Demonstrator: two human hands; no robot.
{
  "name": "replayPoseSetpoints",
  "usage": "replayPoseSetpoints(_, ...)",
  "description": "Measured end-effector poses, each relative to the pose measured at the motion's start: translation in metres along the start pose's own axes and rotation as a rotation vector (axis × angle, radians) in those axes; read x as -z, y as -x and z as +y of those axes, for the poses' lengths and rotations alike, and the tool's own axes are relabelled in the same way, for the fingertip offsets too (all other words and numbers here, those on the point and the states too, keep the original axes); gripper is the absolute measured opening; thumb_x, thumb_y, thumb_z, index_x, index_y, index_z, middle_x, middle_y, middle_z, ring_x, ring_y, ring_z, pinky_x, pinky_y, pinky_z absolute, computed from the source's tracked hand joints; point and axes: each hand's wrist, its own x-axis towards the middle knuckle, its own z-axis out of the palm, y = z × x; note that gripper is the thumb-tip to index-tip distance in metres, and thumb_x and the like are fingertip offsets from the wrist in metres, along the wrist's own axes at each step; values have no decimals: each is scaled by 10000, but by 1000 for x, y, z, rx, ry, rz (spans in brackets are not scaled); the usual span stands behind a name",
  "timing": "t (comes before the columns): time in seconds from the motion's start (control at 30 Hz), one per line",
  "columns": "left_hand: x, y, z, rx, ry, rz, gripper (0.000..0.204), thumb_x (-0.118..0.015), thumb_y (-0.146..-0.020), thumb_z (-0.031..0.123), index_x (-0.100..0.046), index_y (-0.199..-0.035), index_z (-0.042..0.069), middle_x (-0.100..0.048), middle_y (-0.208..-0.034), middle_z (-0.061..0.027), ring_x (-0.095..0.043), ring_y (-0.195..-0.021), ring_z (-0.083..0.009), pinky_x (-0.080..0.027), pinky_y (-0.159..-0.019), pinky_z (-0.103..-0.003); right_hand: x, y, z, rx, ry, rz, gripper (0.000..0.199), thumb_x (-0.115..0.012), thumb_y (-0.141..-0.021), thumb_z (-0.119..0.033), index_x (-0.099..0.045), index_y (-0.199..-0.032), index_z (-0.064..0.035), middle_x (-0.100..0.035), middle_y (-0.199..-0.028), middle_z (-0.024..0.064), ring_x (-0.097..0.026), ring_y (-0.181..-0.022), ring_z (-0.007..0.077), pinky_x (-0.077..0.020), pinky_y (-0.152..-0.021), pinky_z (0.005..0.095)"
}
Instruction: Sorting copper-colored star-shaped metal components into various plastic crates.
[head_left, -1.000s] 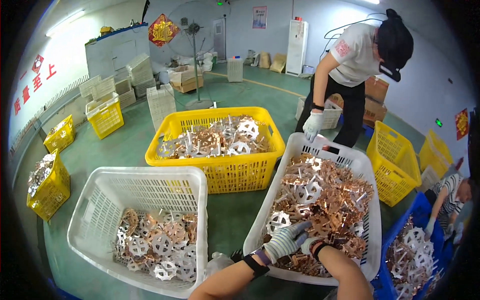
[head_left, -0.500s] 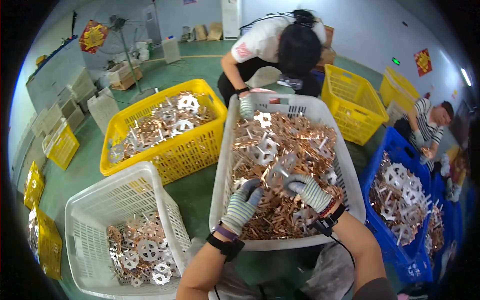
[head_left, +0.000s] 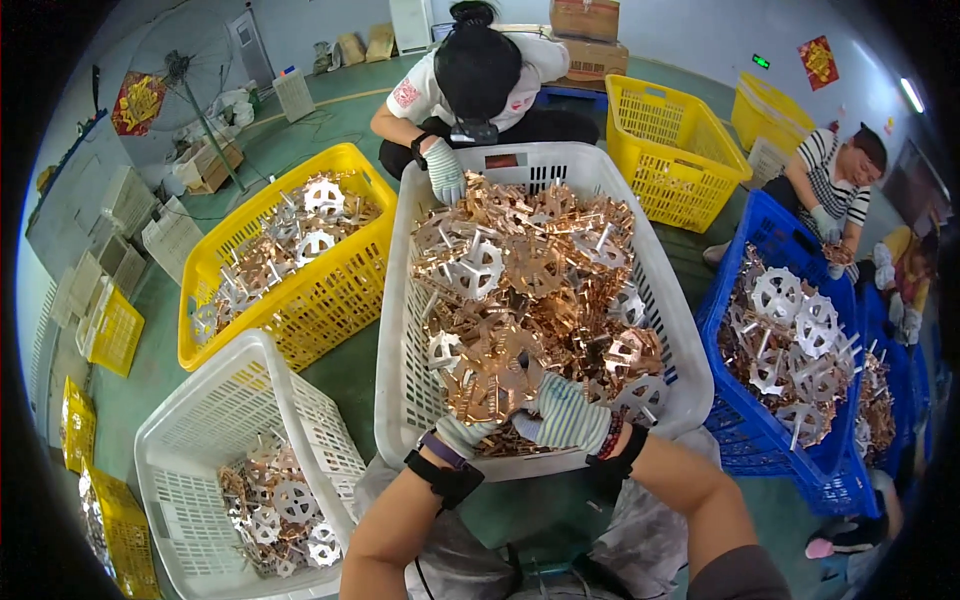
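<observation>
A white crate (head_left: 697,400) in front of me is heaped with copper-coloured and silvery stamped metal parts. At its near end, both my hands are in striped gloves. My left hand (head_left: 468,434) is closed at the lower left edge of a clump of copper-coloured metal parts (head_left: 488,372), its fingers mostly hidden beneath. On the clump's right side, my right hand (head_left: 572,412) is closed round it, fingertips partly hidden. A silvery toothed disc with a pin (head_left: 641,396) lies just right of my right hand. Another silvery disc (head_left: 476,268) rests farther up the heap.
Across the crate, a crouching person's gloved hand (head_left: 444,172) touches its far left corner. A yellow crate (head_left: 335,310) and a white crate (head_left: 330,420), both with metal parts, stand left. Right are a blue crate (head_left: 715,300) and a yellow crate (head_left: 690,185); a seated person (head_left: 835,185) works beyond.
My hands have moved to the crate's near end, and the copper-coloured clump is now between them. The view has shifted. The person opposite leans farther back, a gloved hand still at the crate.
</observation>
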Motion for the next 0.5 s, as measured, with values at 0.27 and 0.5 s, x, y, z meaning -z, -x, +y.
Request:
replayPoseSetpoints(0.27,-58,13,-87,-80,332,285,565,-425,-964,195,-178,-1455,70,-296,-1460,-104,-374,-1293,-256,-387,-1048,-378,-20,-2,25,-139,-222,54,411,-643,-804,-257,-586,-1091,31,-649,-996,192,-616,-900,325,-485,-818,381)
replayPoseSetpoints(0.5,-10,-9,-3,-146,889,198,528,-400,-974,136,-182,-1453,99,-315,-1437,-107,-393,-1263,-248,-385,-1049,-364,7,16,42,-240,-191,25,387,-607,-821,-216,-581,-1120,28,-639,-998,222,-615,-915,357,-486,-819,386)
